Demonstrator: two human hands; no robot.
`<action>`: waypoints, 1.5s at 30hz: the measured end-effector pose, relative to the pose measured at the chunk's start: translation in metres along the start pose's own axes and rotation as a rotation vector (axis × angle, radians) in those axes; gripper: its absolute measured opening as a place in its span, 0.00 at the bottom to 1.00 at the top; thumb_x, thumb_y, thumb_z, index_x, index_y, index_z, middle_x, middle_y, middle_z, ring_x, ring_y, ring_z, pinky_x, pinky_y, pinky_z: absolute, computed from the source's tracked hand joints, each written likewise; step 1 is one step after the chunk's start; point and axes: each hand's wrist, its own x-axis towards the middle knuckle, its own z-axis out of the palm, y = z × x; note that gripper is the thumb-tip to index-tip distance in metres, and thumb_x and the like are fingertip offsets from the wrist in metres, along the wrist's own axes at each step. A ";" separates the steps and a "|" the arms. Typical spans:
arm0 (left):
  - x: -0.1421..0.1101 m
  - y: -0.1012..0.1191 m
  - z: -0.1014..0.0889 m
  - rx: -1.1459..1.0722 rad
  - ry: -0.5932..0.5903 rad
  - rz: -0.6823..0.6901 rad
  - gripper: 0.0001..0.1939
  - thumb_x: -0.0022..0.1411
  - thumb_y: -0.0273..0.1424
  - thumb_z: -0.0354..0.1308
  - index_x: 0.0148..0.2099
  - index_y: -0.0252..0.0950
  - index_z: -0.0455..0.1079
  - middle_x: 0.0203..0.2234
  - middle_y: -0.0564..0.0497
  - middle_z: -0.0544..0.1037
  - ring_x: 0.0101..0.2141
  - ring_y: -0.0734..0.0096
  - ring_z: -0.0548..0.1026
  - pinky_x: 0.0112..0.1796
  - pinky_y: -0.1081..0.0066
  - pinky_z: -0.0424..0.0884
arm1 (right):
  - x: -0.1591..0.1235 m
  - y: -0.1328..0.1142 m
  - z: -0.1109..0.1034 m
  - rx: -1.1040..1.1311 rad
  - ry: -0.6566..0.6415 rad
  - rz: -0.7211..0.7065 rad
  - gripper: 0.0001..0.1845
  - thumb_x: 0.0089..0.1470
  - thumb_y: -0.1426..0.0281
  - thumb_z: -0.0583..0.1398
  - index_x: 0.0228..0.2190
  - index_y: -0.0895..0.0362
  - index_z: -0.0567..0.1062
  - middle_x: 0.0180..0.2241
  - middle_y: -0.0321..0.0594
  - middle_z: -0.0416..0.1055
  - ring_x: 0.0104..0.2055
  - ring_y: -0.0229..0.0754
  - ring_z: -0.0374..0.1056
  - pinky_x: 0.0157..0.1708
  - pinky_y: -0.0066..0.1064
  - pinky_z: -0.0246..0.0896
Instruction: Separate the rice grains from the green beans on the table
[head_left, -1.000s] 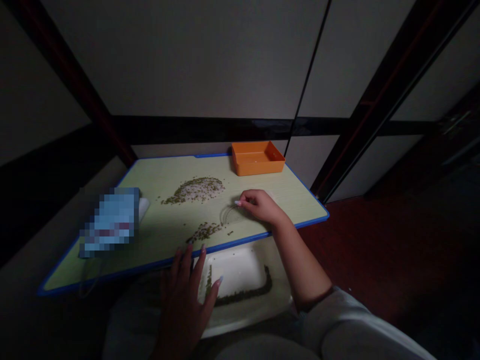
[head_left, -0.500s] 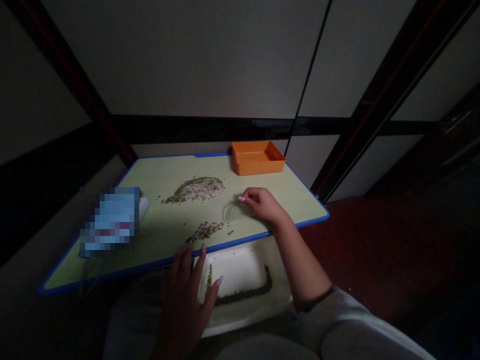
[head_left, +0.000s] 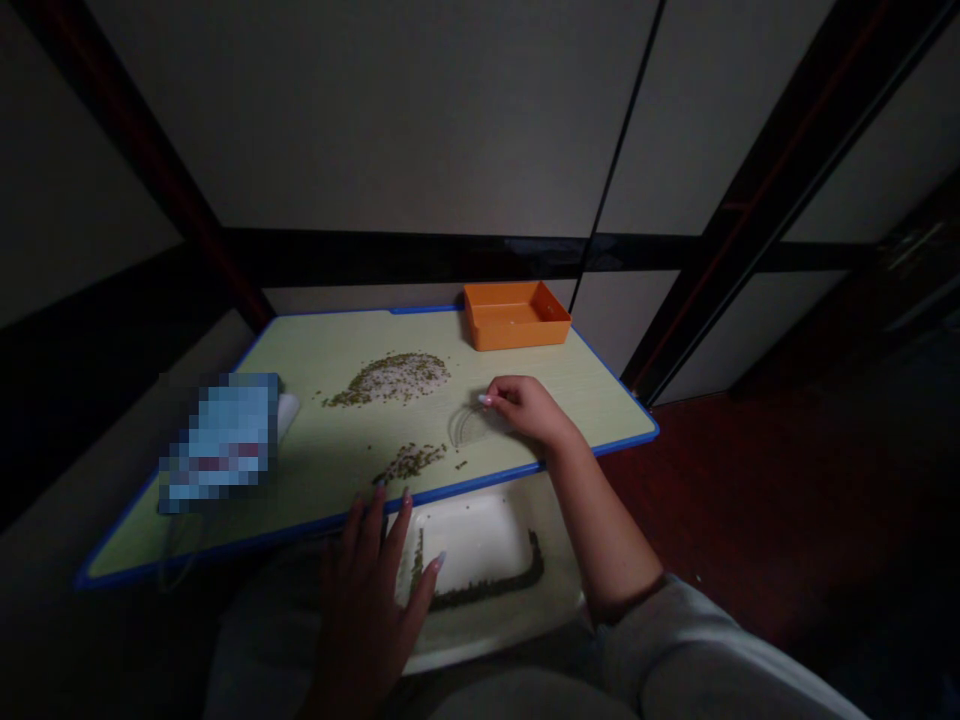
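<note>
My right hand (head_left: 521, 405) is over the right half of the table, thumb and fingers pinched on a clear, round-edged piece (head_left: 466, 425), possibly plastic. Part of that piece is hidden behind the hand. Left of it, a small heap of greenish and pale grains (head_left: 411, 461) lies near the front edge, and a larger heap (head_left: 405, 378) sits farther back. My left hand (head_left: 375, 575) has its fingers spread, with the fingertips at the table's front edge by the small heap. Its thumb is above a white tray (head_left: 480, 640), which has dark green grains (head_left: 491, 592) along its inner sides.
The pale yellow table (head_left: 330, 335) has a blue rim. An orange box (head_left: 517, 335) stands at its back right, close to the wall panels. A blurred-out blue packet (head_left: 225, 440) lies at the left. Dark red floor (head_left: 720, 500) shows to the right.
My right hand and the clear piece have shifted very slightly to the right. My left hand, the heaps and the tray look the same.
</note>
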 end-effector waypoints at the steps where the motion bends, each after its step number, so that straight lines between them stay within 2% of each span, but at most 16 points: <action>1: 0.000 0.000 0.000 -0.004 0.003 0.000 0.34 0.62 0.37 0.52 0.68 0.41 0.48 0.66 0.37 0.55 0.66 0.47 0.50 0.57 0.42 0.59 | 0.000 0.001 0.000 -0.005 0.000 -0.001 0.11 0.55 0.67 0.58 0.23 0.58 0.70 0.22 0.34 0.66 0.26 0.35 0.59 0.30 0.26 0.51; 16: 0.000 0.000 0.001 -0.022 0.005 0.002 0.35 0.61 0.37 0.52 0.68 0.41 0.48 0.66 0.36 0.55 0.66 0.47 0.50 0.57 0.42 0.58 | 0.001 -0.003 -0.001 -0.142 0.048 0.033 0.11 0.56 0.68 0.58 0.24 0.59 0.71 0.22 0.33 0.65 0.26 0.34 0.57 0.28 0.26 0.47; 26: 0.001 0.001 -0.001 -0.019 0.005 0.003 0.34 0.61 0.38 0.52 0.68 0.41 0.48 0.66 0.37 0.55 0.66 0.46 0.51 0.56 0.42 0.60 | 0.001 -0.002 0.000 -0.085 -0.006 0.000 0.11 0.56 0.67 0.59 0.24 0.59 0.72 0.21 0.32 0.65 0.26 0.34 0.58 0.28 0.25 0.47; 31: 0.000 0.000 0.000 -0.024 -0.001 -0.003 0.34 0.61 0.38 0.52 0.68 0.41 0.48 0.67 0.37 0.54 0.66 0.46 0.50 0.57 0.42 0.58 | 0.000 -0.003 0.000 -0.091 -0.022 0.002 0.10 0.55 0.68 0.59 0.24 0.59 0.72 0.21 0.31 0.64 0.25 0.33 0.56 0.27 0.25 0.46; 39: 0.000 0.000 0.000 -0.023 -0.004 0.001 0.35 0.61 0.38 0.52 0.68 0.41 0.47 0.66 0.37 0.54 0.67 0.46 0.49 0.58 0.42 0.58 | 0.000 -0.007 -0.002 -0.076 -0.108 -0.039 0.09 0.56 0.71 0.59 0.25 0.60 0.74 0.22 0.33 0.67 0.26 0.34 0.59 0.30 0.25 0.49; 45: -0.001 -0.002 0.000 -0.017 -0.029 -0.010 0.35 0.61 0.38 0.52 0.68 0.42 0.46 0.67 0.38 0.53 0.67 0.47 0.49 0.58 0.43 0.58 | 0.000 -0.007 -0.003 -0.055 -0.116 -0.037 0.09 0.56 0.72 0.59 0.25 0.61 0.74 0.22 0.33 0.66 0.26 0.34 0.58 0.29 0.25 0.49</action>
